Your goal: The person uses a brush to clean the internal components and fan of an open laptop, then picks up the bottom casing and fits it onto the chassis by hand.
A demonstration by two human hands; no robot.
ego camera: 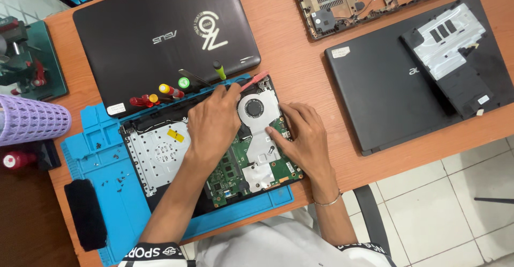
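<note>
An opened laptop base (160,154) lies on a blue work mat (101,154), its green circuit board (227,173), round fan (254,109) and silver heatsink (262,149) exposed. My left hand (214,125) rests over the board beside the fan and holds a thin red tool (254,79) that points toward the far corner. My right hand (302,136) lies on the right edge of the board, fingertips touching the heatsink, holding nothing.
A closed dark laptop (160,31) lies behind the mat with several screwdrivers (160,93) at its near edge. Another black laptop (407,79) with a loose cover sits right, a stripped chassis (342,4) behind. A lilac basket (29,119) stands left. Small screws dot the mat.
</note>
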